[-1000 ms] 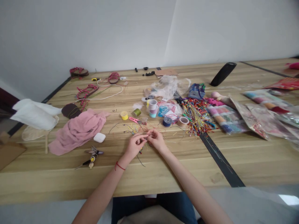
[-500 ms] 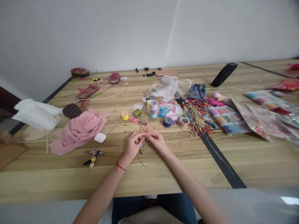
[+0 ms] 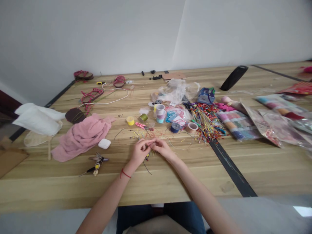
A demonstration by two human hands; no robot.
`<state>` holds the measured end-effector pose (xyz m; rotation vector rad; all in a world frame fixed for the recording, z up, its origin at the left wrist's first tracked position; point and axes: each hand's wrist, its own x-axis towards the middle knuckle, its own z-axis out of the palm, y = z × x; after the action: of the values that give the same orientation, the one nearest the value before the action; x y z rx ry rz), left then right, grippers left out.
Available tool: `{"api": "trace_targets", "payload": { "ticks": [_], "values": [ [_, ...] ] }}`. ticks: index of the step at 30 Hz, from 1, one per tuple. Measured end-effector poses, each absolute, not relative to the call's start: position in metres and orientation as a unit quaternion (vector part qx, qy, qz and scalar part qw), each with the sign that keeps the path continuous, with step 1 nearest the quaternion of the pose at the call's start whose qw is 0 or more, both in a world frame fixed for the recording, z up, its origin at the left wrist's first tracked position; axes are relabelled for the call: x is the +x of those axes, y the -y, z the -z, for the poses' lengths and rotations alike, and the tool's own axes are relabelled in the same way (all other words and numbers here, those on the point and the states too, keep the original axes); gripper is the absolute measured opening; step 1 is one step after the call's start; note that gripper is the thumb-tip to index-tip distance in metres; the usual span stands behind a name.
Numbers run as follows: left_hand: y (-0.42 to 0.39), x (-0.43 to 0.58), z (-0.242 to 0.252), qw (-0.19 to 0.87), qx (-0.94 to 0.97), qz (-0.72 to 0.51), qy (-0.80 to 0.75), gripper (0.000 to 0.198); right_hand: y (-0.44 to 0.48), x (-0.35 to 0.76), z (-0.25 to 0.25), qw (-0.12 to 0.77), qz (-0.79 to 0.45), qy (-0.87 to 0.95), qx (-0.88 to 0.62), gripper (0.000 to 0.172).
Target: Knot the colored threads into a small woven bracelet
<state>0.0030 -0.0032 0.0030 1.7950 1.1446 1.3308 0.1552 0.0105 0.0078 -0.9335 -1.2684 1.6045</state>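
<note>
Pale walls meet behind a wood-grained table [image 3: 73,188] that spans the frame. Toward the left edge a pink cloth [image 3: 81,138] lies crumpled, with a bunch of keys [image 3: 97,164] and a white case [image 3: 104,143] near its right side. A yellow spool [image 3: 130,121] sits left of centre. Just below the middle, the left hand [image 3: 140,152] has thumb and forefinger pressed together, meeting the fingertips of the right hand [image 3: 162,148], which are also drawn together; what they pinch is too small to make out. Loose threads [image 3: 147,157] lie under and around both hands. Farther right come a navy spool [image 3: 175,127], a heap of multicoloured strings [image 3: 208,123] and, upper right, a leaning black cylinder [image 3: 234,78]
</note>
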Motion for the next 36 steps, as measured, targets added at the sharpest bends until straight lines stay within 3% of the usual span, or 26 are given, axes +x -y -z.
{"api": "trace_targets", "payload": {
  "ticks": [6,29,36],
  "values": [
    [0.003,0.004,-0.003,0.364,0.67,-0.495,-0.417,0.027,-0.008,0.155,-0.013,0.424,-0.66,0.502,-0.365,0.026],
    [0.002,0.003,-0.003,0.325,0.648,-0.499,-0.475,0.026,-0.01,0.149,-0.003,0.494,-0.598,0.456,-0.436,0.032],
    [0.001,0.002,-0.002,0.327,0.648,-0.491,-0.481,0.027,-0.011,0.147,-0.007,0.516,-0.604,0.443,-0.416,0.042]
  ]
}}
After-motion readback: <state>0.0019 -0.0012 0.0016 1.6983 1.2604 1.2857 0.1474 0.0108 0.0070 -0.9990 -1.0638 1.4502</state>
